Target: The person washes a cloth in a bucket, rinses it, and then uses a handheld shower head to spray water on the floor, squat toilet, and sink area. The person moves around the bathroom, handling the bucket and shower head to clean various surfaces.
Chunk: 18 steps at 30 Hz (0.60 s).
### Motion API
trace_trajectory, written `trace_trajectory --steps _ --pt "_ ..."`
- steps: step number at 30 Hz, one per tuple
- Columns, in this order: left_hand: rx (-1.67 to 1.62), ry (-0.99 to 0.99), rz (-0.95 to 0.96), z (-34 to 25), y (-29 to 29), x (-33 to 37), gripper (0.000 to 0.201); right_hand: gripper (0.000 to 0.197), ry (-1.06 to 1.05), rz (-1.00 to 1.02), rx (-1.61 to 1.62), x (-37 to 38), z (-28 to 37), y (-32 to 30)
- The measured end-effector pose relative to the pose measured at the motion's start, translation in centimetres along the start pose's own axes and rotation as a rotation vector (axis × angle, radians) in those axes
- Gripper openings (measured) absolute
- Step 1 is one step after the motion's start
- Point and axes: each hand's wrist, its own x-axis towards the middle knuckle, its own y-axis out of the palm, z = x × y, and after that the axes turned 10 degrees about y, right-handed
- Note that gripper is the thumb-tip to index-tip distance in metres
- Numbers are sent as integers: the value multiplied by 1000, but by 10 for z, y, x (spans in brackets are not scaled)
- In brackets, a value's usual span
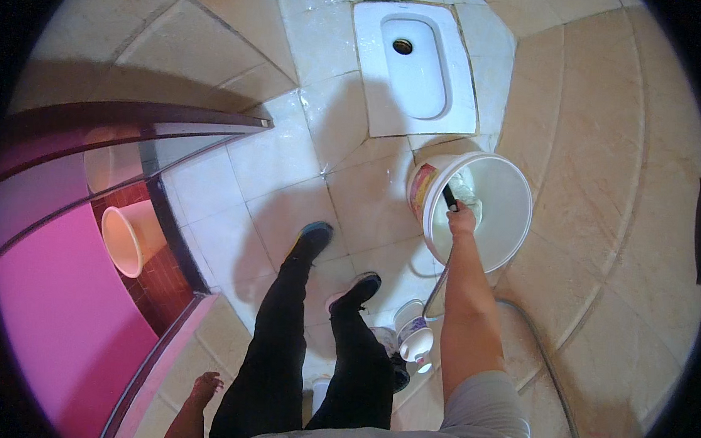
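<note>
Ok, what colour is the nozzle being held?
The nozzle is black, best seen in the head view.

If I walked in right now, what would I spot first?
Probably the big white bucket at centre-right, where the right hand holds a black hose nozzle at its opening. Beyond it, a white squat toilet lies in the tiled floor. At left, a peach bucket stands on red flooring.

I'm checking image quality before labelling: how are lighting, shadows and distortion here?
Head view: a broad shadow darkens some floor tiles and reaches the squat toilet; small bright glints show too. Head view: fisheye distortion bows the beige wall's seams, with black around the rim. Head view: the left hand looks dimmer than the right hand.
</note>
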Motion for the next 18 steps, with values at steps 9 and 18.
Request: trace_trajectory --steps 9,18 --pt "0 38 -19 -52 10 8 29 55 -27 89 -150 -42 49 -31" --pt "199 189 31 -129 17 30 31 25 -116 -132 687 -167 -31 -92"
